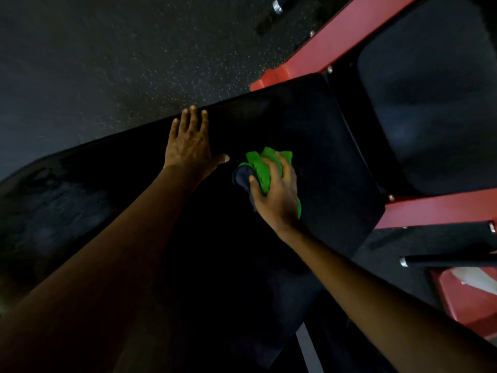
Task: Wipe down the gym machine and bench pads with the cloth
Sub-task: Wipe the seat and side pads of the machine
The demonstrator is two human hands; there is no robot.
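A long black bench pad (317,130) runs across the middle of the view, and both my hands rest on it. My right hand (279,192) grips a bunched green cloth (262,168) with a dark part on its left, pressed onto the pad. My left hand (189,145) lies flat on the pad near its far edge, fingers spread, a short way left of the cloth. A second black pad (430,103) sits to the right inside the red frame.
The red machine frame (336,47) runs along the far side and another red bar (435,208) along the near right. A black handle with a metal end (446,261) sticks out at the right. Speckled dark floor (121,55) lies beyond the pad.
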